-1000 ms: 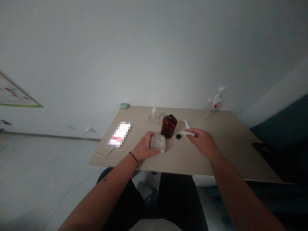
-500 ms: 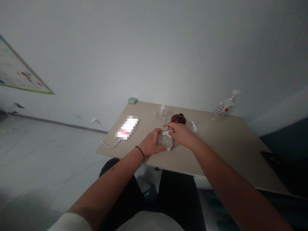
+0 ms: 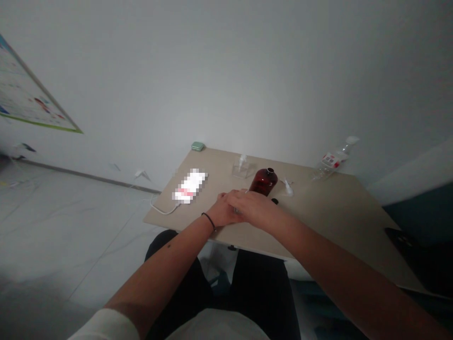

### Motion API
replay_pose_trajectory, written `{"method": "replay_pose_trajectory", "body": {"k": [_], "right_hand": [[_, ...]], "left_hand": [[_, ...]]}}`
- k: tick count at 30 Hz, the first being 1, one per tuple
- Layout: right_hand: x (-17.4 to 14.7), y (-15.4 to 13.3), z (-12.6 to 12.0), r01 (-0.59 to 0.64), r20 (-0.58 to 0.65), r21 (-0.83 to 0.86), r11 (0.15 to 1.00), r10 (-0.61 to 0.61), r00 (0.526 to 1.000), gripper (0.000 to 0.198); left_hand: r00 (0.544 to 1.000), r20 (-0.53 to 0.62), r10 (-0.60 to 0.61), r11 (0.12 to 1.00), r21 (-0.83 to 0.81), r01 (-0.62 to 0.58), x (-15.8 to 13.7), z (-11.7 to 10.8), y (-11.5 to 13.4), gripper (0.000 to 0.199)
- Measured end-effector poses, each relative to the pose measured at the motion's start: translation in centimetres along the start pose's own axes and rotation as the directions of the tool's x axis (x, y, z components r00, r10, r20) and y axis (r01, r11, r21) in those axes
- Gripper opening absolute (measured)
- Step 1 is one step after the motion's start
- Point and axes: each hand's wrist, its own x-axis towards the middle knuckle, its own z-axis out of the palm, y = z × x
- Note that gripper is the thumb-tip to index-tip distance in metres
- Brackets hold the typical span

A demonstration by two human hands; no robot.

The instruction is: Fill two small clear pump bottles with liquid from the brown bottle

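Near the table's front edge, my left hand (image 3: 223,212) is closed round a small clear square container (image 3: 236,210), of which only a sliver shows. My right hand (image 3: 251,206) lies across the top, its fingers bent over the container and reaching my left fingers. A scrap of white, perhaps tissue, peeks out by the right knuckles; what the right fingers grip is hidden. Just beyond stands a dark red-brown bottle (image 3: 264,182) with an uncapped neck. A small black cap (image 3: 274,201) lies beside my right wrist.
Behind the hands are a clear square bottle with a white top (image 3: 241,166) and a white nozzle (image 3: 288,188). A clear plastic bottle (image 3: 332,160) stands right, by the wall. Left are a phone (image 3: 191,185) with a white cable (image 3: 164,212) and a green case (image 3: 197,146).
My right hand has moved left and down over the clear container, covering most of it. More of the red-brown bottle and the black cap now show. The view has shifted slightly.
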Motion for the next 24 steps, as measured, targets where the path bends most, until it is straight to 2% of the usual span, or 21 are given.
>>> {"method": "replay_pose_trajectory", "body": {"k": [3, 4, 8, 13, 19, 24], "right_hand": [[-1.4, -0.5, 0.2, 0.132, -0.022, -0.136, 0.982, -0.136, 0.99, 0.026], [-1.8, -0.4, 0.4, 0.178, -0.036, -0.178, 0.968, -0.187, 0.982, 0.022], [-3.5, 0.5, 1.0, 0.309, -0.079, -0.355, 0.882, -0.357, 0.931, 0.009], [-5.3, 1.7, 1.7, 0.378, -0.17, -0.491, 0.785, -0.512, 0.842, 0.015], [-6.6, 2.6, 2.6, 0.362, -0.311, -0.491, 0.792, -0.548, 0.777, 0.014], [-7.3, 3.2, 3.2, 0.341, -0.368, -0.454, 0.823, -0.522, 0.77, 0.014]], "left_hand": [[0.992, 0.123, 0.037, 0.972, 0.226, -0.065, 0.1, 0.1, -0.2, 0.05], [0.989, 0.145, 0.03, 0.967, 0.247, -0.066, 0.1, 0.0, -0.2, 0.047], [0.992, 0.128, -0.014, 0.984, 0.177, -0.009, -0.1, -0.5, 0.2, 0.053], [0.994, 0.066, -0.085, 0.99, 0.116, 0.077, -0.2, -0.8, 1.1, 0.065], [0.991, 0.07, -0.113, 0.988, 0.114, 0.104, -0.2, -1.0, 1.7, 0.068], [0.991, 0.077, -0.106, 0.989, 0.108, 0.098, -0.2, -1.0, 1.5, 0.07]]}}
